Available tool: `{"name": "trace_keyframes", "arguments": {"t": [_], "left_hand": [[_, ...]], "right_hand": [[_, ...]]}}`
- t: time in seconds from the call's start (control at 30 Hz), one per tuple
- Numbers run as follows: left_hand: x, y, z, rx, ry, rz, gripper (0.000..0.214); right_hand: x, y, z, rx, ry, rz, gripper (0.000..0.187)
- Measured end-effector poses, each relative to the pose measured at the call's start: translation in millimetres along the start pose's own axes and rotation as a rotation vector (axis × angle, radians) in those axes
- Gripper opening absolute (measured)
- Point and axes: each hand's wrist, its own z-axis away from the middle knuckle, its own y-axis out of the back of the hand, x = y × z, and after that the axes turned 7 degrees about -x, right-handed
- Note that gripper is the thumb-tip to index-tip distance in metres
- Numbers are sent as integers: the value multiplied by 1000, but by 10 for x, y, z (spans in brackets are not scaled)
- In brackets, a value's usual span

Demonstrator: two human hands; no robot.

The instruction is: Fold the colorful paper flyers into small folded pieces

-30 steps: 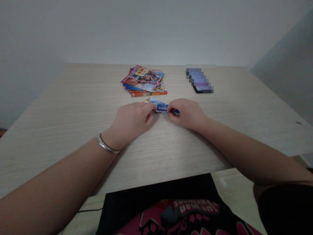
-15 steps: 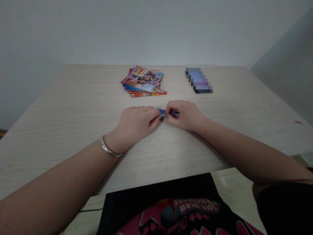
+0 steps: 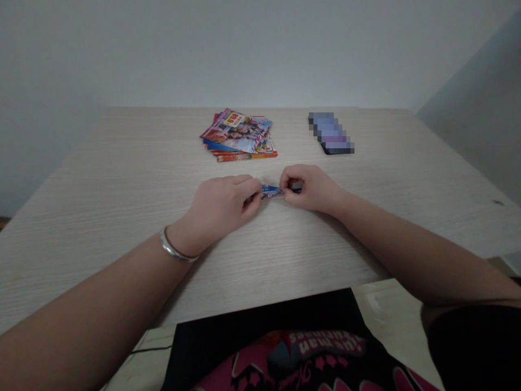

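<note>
Between my two hands, just above or on the tabletop, is a narrow folded strip of blue printed paper (image 3: 271, 191). My left hand (image 3: 228, 202), with a silver bangle at the wrist, pinches its left end between thumb and fingers. At the other end, the thumb and index finger of my right hand (image 3: 311, 187) close on the strip, and a dark bit of it shows inside the curl of the fingers. Much of the paper is hidden by my hands.
A fanned stack of colourful printed leaflets (image 3: 240, 133) lies beyond my left hand. To its right rests a phone (image 3: 331, 134) with a blurred screen. The pale wood-grain table (image 3: 122, 157) meets a wall at the back.
My hands have moved slightly apart, the left one to the left and the right one a little to the right. More of the blue paper strip shows between them.
</note>
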Motion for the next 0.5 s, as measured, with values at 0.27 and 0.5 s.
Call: {"name": "trace_keyframes", "arguments": {"t": [0.27,0.5], "left_hand": [[-45,23,40,0,18,65,28],[-111,-5,68,33,36,46,30]], "right_hand": [[32,60,44,-28,9,69,5],[102,68,60,10,-61,15,5]]}}
